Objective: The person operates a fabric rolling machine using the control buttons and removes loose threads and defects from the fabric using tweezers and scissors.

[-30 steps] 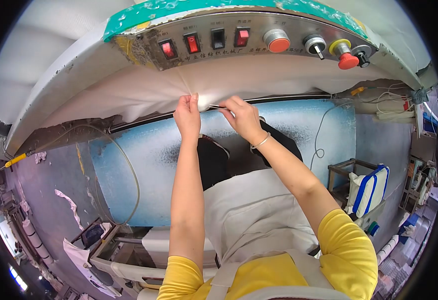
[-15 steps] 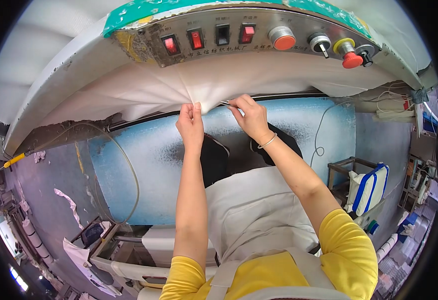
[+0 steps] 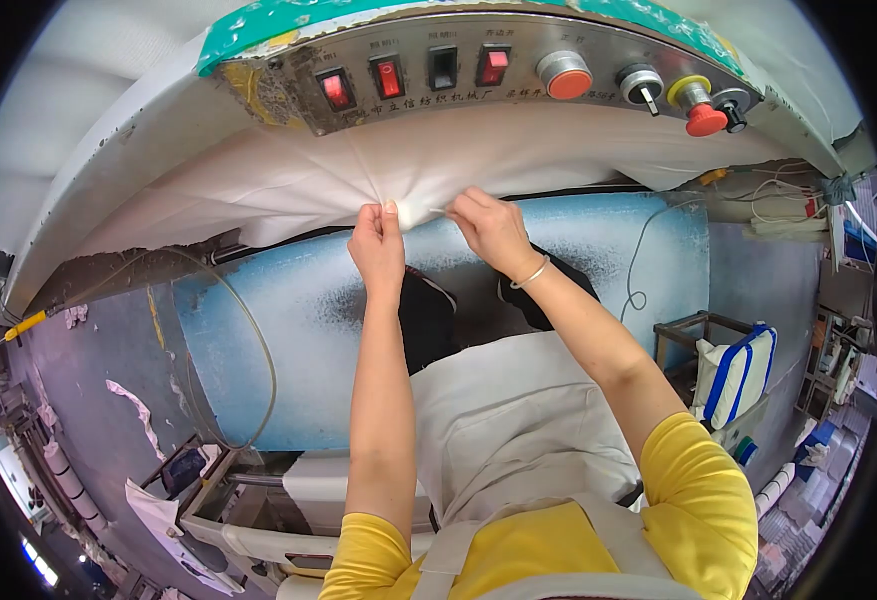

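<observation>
A wide sheet of white cloth point(image 3: 288, 185) hangs beneath the control panel, its creases fanning out from one pinched spot. At that spot my left hand point(image 3: 376, 245) is closed, thumb and fingers gripping the cloth's lower part. Just to the right, my right hand point(image 3: 491, 232) is closed in a pinch on thin metal tweezers point(image 3: 440, 210), of which only the tip shows. The tip points left at the bunched cloth beside my left thumb; whether it touches the fabric I cannot tell.
Above the cloth, a metal control panel point(image 3: 518, 85) carries rocker switches, knobs and a red stop button point(image 3: 705, 121). Below lies a worn blue-and-white board point(image 3: 288, 370). A loose cable point(image 3: 274, 350) curls at left. A white-and-blue bag point(image 3: 738, 375) sits at right.
My right hand has shifted slightly left with the tweezers, bringing the tip nearer the pinched cloth. My left hand keeps its hold on the cloth, almost unmoved.
</observation>
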`<state>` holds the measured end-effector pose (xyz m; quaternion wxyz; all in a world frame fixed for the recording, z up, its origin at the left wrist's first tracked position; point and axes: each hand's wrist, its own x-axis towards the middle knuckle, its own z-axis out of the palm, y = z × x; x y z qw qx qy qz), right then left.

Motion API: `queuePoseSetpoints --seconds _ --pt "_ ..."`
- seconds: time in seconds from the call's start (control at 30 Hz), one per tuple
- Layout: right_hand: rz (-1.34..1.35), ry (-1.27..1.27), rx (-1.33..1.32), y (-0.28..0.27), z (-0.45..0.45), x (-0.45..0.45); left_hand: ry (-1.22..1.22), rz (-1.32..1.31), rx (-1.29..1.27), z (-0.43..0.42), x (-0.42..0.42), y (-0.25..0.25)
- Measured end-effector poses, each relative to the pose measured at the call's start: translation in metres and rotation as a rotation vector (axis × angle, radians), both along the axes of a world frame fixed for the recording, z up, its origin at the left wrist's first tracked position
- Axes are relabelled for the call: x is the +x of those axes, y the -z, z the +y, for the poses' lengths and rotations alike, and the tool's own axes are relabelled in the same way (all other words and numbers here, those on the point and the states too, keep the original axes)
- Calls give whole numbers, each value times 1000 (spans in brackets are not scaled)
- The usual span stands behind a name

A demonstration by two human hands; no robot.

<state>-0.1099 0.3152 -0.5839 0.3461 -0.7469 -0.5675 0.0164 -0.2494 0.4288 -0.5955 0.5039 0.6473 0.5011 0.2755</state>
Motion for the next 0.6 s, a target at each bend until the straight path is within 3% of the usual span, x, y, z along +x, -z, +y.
queuePoseSetpoints --seconds 0.17,0.3,0.43,0.53,0.6 --pt "65 -16 8 -6 -9 -4 -1 -5 14 0 2 2" --pt "-48 39 46 -5 6 0 -12 -27 19 -3 0 3" --pt "-104 13 -109 0 6 3 -24 -44 15 -3 0 3" --pt "138 -285 -306 -9 -21 1 5 13 36 1 -3 14" --pt "157 -246 -291 -24 -48 -8 -20 -11 109 -5 -9 24"
